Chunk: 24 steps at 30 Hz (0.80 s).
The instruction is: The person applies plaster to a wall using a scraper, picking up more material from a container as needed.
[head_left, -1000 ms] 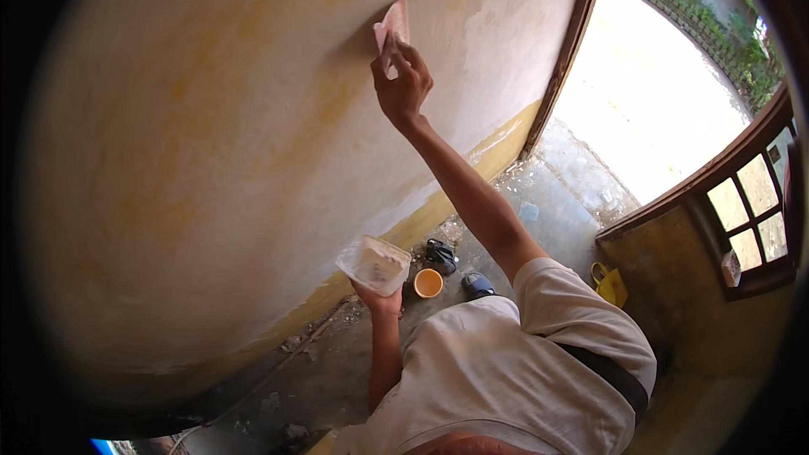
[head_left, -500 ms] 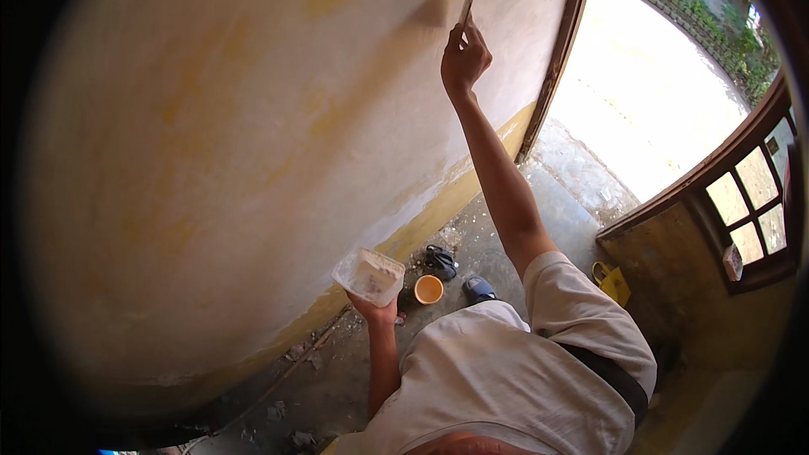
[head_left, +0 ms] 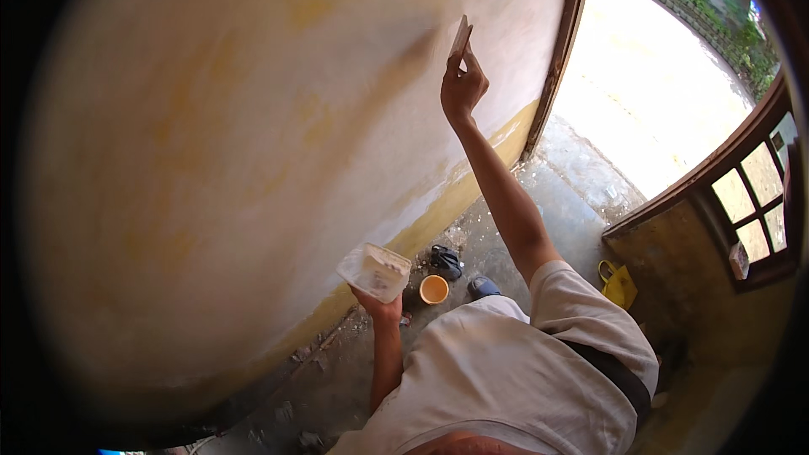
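With my arm stretched up, my right hand (head_left: 464, 93) grips a flat, thin-bladed scraper (head_left: 460, 36) close to the wall (head_left: 253, 135). Whether its blade touches the surface I cannot tell. The wall is whitish and patchy, with yellow showing through. Lower down, my left hand (head_left: 379, 305) is closed around the underside of a translucent plastic tub (head_left: 377, 272). White paste-like material smears the tub's inside, and its open top tilts up toward me.
On the littered concrete floor stand an orange bucket (head_left: 434, 290) and a dark bundled object (head_left: 445, 262). A blue sandal (head_left: 483, 287) shows beside my shirt. To the right are a yellow bag (head_left: 619, 286), a brown door frame (head_left: 560, 59) and a paned window (head_left: 754, 194).
My right hand has come down a little along the wall with the scraper, whose blade now shows more of its flat side. The tub in my left hand has shifted slightly.
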Motion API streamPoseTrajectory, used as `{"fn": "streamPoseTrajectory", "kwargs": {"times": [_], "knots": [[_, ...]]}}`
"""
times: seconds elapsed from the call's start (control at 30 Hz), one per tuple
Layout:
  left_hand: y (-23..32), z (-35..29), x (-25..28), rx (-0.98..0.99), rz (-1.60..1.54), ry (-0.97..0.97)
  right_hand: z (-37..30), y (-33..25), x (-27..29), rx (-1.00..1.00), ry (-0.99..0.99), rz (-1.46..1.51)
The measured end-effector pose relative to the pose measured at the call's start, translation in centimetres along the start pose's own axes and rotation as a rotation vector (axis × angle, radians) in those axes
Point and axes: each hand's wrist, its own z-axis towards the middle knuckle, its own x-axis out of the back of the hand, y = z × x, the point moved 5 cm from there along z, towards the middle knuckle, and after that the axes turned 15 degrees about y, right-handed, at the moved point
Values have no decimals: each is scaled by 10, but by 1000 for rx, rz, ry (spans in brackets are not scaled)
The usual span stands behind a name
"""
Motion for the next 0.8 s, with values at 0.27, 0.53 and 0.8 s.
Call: {"fn": "streamPoseTrajectory", "kwargs": {"times": [0.27,0.53,0.8], "knots": [[-1,-4,9,2,-38,34,-143,-101,-29,542,-278,228],[7,-4,12,-110,-45,6,-128,-83,25,431,-373,343],[0,-9,1,-15,-51,34,-51,-139,-76,684,-140,136]]}}
